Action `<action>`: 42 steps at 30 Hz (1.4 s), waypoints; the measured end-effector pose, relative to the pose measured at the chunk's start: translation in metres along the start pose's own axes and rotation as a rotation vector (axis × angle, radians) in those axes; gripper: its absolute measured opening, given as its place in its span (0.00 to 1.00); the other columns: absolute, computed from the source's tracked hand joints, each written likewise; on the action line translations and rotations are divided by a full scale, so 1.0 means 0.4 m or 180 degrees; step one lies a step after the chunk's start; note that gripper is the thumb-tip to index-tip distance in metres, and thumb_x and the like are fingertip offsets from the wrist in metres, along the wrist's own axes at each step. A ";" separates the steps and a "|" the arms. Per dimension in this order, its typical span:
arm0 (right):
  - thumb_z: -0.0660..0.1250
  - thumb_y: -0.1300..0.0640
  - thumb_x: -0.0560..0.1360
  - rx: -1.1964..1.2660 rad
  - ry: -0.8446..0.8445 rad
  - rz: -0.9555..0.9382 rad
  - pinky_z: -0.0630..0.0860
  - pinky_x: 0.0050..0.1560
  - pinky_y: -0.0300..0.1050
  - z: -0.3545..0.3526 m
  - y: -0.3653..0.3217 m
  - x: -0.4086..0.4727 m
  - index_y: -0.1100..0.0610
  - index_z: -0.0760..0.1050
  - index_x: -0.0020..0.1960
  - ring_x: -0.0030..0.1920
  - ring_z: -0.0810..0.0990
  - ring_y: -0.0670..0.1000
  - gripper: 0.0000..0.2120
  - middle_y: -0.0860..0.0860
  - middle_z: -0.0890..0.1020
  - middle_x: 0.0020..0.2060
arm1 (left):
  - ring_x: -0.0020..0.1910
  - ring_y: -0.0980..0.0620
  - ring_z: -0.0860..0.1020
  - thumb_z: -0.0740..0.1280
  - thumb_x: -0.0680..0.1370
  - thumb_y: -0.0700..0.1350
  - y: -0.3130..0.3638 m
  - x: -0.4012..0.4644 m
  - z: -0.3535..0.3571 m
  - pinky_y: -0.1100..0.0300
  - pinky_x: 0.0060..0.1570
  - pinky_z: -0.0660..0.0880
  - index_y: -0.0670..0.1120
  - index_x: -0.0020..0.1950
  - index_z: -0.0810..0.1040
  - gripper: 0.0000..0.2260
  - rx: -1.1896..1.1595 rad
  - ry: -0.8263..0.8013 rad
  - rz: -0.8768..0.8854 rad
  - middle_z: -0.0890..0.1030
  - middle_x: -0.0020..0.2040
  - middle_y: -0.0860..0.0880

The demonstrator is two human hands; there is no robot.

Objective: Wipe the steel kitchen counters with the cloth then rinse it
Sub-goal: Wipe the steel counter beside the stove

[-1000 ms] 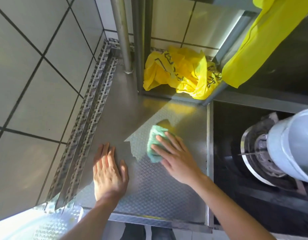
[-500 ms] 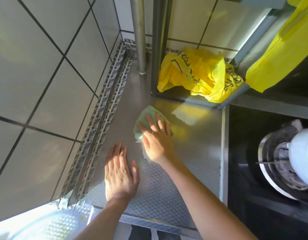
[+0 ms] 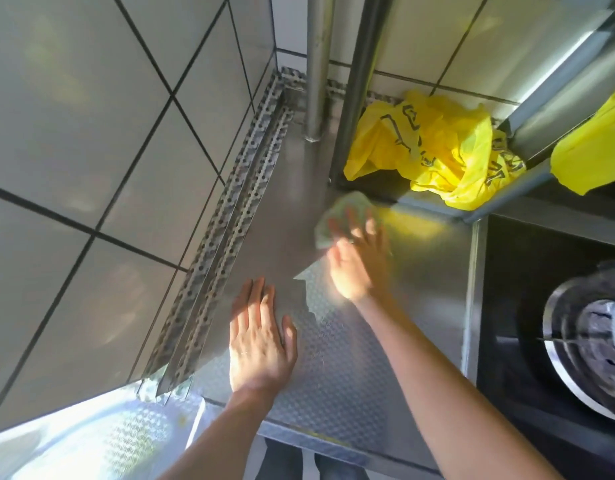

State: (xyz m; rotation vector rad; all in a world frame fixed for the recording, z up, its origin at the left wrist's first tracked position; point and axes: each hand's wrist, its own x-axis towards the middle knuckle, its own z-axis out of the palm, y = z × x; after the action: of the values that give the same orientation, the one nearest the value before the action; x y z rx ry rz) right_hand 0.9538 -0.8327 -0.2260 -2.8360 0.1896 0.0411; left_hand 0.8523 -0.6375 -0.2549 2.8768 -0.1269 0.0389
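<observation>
A: Crumpled green cloth?
B: Swept up the embossed steel counter twd yellow plastic bag, under flat right hand fingers, blurred.
A: Left hand?
B: Flat, bracing. Far corner reached; rinse pending.

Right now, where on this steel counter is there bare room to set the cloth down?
Bare steel lies between the left hand and the pole, along the perforated strip, and right of the right hand toward the counter's edge. It is crowded under the shelf, around the yellow bag.
</observation>
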 end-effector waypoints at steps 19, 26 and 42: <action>0.61 0.53 0.82 0.0256 -0.0172 -0.0696 0.48 0.81 0.60 0.049 -0.106 0.147 0.48 0.72 0.75 0.82 0.51 0.61 0.21 0.52 0.62 0.81 | 0.82 0.44 0.62 0.60 0.82 0.51 0.002 0.003 0.005 0.45 0.76 0.68 0.40 0.78 0.69 0.26 0.0074 0.0001 0.0011 0.68 0.80 0.43; 0.64 0.55 0.80 0.0372 -0.0574 -0.2003 0.55 0.80 0.61 0.048 -0.095 0.020 0.47 0.75 0.72 0.81 0.59 0.59 0.20 0.50 0.68 0.78 | 0.81 0.43 0.65 0.57 0.83 0.53 0.003 0.001 0.011 0.43 0.75 0.70 0.40 0.78 0.69 0.27 0.0083 -0.0050 -0.0021 0.68 0.80 0.42; 0.57 0.53 0.84 0.0149 -0.0698 -0.1264 0.44 0.81 0.60 0.046 -0.191 0.192 0.45 0.63 0.79 0.83 0.44 0.59 0.24 0.50 0.55 0.83 | 0.82 0.45 0.63 0.61 0.82 0.51 0.005 -0.003 0.004 0.48 0.78 0.64 0.41 0.77 0.70 0.26 0.0001 0.0030 -0.0057 0.68 0.80 0.44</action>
State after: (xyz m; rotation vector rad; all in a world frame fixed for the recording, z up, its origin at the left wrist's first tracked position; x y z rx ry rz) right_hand 1.0402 -0.7645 -0.2251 -2.7411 -0.4125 0.2554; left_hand 0.8509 -0.6397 -0.2562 2.8773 -0.0994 0.0491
